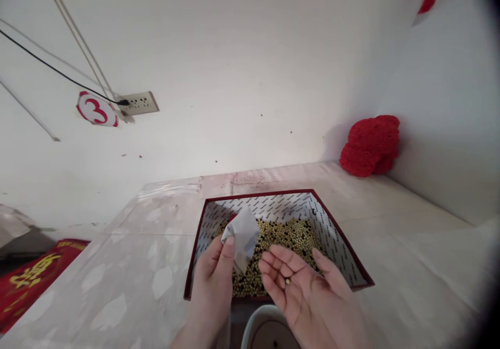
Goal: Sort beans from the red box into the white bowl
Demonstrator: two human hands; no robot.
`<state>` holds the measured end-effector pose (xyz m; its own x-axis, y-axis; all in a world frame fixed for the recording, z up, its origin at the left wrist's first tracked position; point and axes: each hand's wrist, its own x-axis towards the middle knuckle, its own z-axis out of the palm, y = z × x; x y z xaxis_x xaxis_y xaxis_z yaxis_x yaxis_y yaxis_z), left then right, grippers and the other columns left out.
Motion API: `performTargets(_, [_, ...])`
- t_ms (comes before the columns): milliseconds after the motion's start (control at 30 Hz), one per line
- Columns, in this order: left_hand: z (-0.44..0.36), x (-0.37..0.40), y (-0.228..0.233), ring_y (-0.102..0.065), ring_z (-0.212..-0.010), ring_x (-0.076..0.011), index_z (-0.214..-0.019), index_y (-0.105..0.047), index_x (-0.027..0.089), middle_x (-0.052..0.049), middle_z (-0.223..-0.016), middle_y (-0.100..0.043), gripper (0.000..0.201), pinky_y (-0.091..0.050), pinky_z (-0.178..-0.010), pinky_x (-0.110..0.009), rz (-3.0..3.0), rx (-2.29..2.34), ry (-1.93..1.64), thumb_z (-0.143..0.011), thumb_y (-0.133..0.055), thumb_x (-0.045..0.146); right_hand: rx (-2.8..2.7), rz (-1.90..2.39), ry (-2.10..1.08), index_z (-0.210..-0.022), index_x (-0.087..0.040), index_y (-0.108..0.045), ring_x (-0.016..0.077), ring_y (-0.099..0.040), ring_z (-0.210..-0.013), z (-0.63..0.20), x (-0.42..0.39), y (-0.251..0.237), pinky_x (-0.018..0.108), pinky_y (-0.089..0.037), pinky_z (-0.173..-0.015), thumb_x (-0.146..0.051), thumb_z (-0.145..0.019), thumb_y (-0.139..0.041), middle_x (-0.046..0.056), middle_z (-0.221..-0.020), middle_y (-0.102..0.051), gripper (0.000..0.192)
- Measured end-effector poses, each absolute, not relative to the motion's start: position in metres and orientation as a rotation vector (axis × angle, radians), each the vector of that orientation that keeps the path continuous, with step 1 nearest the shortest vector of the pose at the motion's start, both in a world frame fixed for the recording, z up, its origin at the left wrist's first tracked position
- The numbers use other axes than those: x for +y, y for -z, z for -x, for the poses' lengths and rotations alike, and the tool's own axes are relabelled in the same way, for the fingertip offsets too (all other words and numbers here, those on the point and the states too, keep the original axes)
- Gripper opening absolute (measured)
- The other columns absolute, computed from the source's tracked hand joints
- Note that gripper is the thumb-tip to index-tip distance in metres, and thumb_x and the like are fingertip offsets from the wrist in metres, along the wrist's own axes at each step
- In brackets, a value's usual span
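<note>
My left hand (216, 273) pinches a pale grey cloth-like piece (244, 234) between thumb and fingers. The piece hangs over a dark red box (344, 234) lined with printed white paper. Inside the box lies a spread of mixed yellowish and black beans (289, 232). My right hand (308, 297) is palm up above the box's near side, its fingers slightly curled and apart. One small yellowish bean (288, 281) rests loose on the fingers of that hand. A bit of something red (233, 217) shows behind the grey piece; its kind is hidden.
A white round-rimmed container (250, 328) stands at the near side, partly under my right hand. The box rests on a table with a pale cover (156, 255). A red fluffy object (371, 146) sits in the back right corner. A power socket (140, 103) is on the wall.
</note>
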<state>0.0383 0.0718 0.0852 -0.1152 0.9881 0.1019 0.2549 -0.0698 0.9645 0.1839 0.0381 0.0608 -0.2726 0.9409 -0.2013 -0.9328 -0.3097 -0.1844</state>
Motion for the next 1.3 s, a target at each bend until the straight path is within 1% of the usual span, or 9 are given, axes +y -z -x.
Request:
performTargets(367, [-0.035, 0.081, -0.070, -0.064, -0.080, -0.0190, -0.110, -0.063, 0.016, -0.004, -0.088, -0.071, 0.044, -0.048, -0.070, -0.025, -1.159, 1.274, -1.282, -0.082, -0.055, 0.050, -0.646, 0.466, -1.965, -0.092, -0.016, -0.061, 0.0103, -0.065, -0.054, -0.176, 0.031, -0.046, 0.018, -0.047, -0.047, -0.026, -0.086, -0.053, 0.006, -0.083, -0.071, 0.014])
performTargets(567, [-0.036, 0.086, -0.061, -0.063, -0.086, -0.0179, -0.110, -0.063, 0.020, -0.003, -0.094, -0.071, 0.036, -0.048, -0.074, -0.025, -1.044, 1.133, -1.355, -0.084, -0.057, 0.043, -1.238, 0.905, -1.946, -0.093, -0.018, -0.062, 0.0133, -0.069, -0.078, -0.178, 0.023, -0.050, 0.024, -0.051, -0.069, -0.012, -0.080, -0.044, 0.004, -0.085, -0.072, 0.023])
performTargets(700, [-0.039, 0.087, -0.058, -0.063, -0.091, -0.0183, -0.109, -0.063, 0.020, -0.003, -0.097, -0.070, 0.032, -0.049, -0.075, -0.025, -0.954, 1.032, -1.402, -0.084, -0.058, 0.038, -1.857, 0.931, -1.614, -0.097, -0.017, -0.067, 0.0207, -0.059, -0.105, -0.181, 0.027, -0.050, 0.033, -0.045, -0.088, -0.012, -0.073, -0.052, 0.012, -0.115, -0.064, 0.028])
performTargets(833, [-0.039, 0.086, -0.059, -0.063, -0.091, -0.0181, -0.110, -0.063, 0.020, -0.003, -0.097, -0.071, 0.033, -0.049, -0.074, -0.024, -0.933, 1.032, -1.393, -0.083, -0.059, 0.039, -2.044, 1.001, -1.437, -0.106, -0.018, -0.065, 0.0219, -0.054, -0.111, -0.182, 0.031, -0.045, 0.031, -0.040, -0.094, -0.021, -0.070, -0.064, 0.012, -0.123, -0.058, 0.036])
performTargets(900, [-0.039, 0.085, -0.060, -0.064, -0.089, -0.0178, -0.110, -0.063, 0.020, -0.003, -0.095, -0.071, 0.034, -0.049, -0.073, -0.023, -0.919, 1.032, -1.389, -0.082, -0.060, 0.039, -1.969, 1.069, -1.412, -0.104, -0.021, -0.065, 0.0200, -0.058, -0.103, -0.182, 0.030, -0.046, 0.031, -0.043, -0.089, -0.022, -0.071, -0.063, 0.009, -0.118, -0.061, 0.033])
performTargets(1000, [-0.040, 0.085, -0.062, -0.064, -0.085, -0.0171, -0.111, -0.063, 0.020, -0.003, -0.092, -0.071, 0.034, -0.049, -0.070, -0.023, -0.877, 0.992, -1.381, -0.081, -0.061, 0.038, -1.688, 1.194, -1.454, -0.090, -0.019, -0.064, 0.0146, -0.062, -0.073, -0.182, 0.026, -0.053, 0.026, -0.048, -0.066, -0.026, -0.079, -0.055, 0.005, -0.086, -0.068, 0.015])
performTargets(1100, [-0.040, 0.084, -0.066, -0.065, -0.079, -0.0166, -0.111, -0.062, 0.020, -0.003, -0.089, -0.071, 0.035, -0.050, -0.067, -0.023, -0.832, 0.961, -1.352, -0.081, -0.061, 0.038, -1.283, 1.119, -1.446, -0.078, -0.021, -0.058, 0.0099, -0.053, -0.051, -0.185, 0.023, -0.059, 0.022, -0.042, -0.050, -0.036, -0.086, -0.049, -0.001, -0.065, -0.061, 0.020])
performTargets(1200, [-0.041, 0.080, -0.070, -0.065, -0.075, -0.0164, -0.112, -0.061, 0.018, -0.005, -0.087, -0.071, 0.038, -0.050, -0.063, -0.023, -0.817, 0.956, -1.295, -0.080, -0.063, 0.039, -0.841, 0.988, -1.241, -0.085, -0.026, -0.058, 0.0133, -0.060, -0.078, -0.186, 0.025, -0.060, 0.025, -0.047, -0.069, -0.041, -0.083, -0.056, 0.001, -0.089, -0.065, 0.016])
performTargets(1300, [-0.042, 0.073, -0.073, -0.064, -0.072, -0.0160, -0.112, -0.061, 0.017, -0.006, -0.086, -0.070, 0.038, -0.049, -0.060, -0.023, -0.849, 0.911, -1.196, -0.080, -0.062, 0.040, -0.609, 0.884, -1.284, -0.112, -0.032, -0.055, 0.0203, -0.049, -0.116, -0.181, 0.028, -0.053, 0.034, -0.040, -0.093, -0.047, -0.077, -0.061, 0.003, -0.123, -0.057, 0.039])
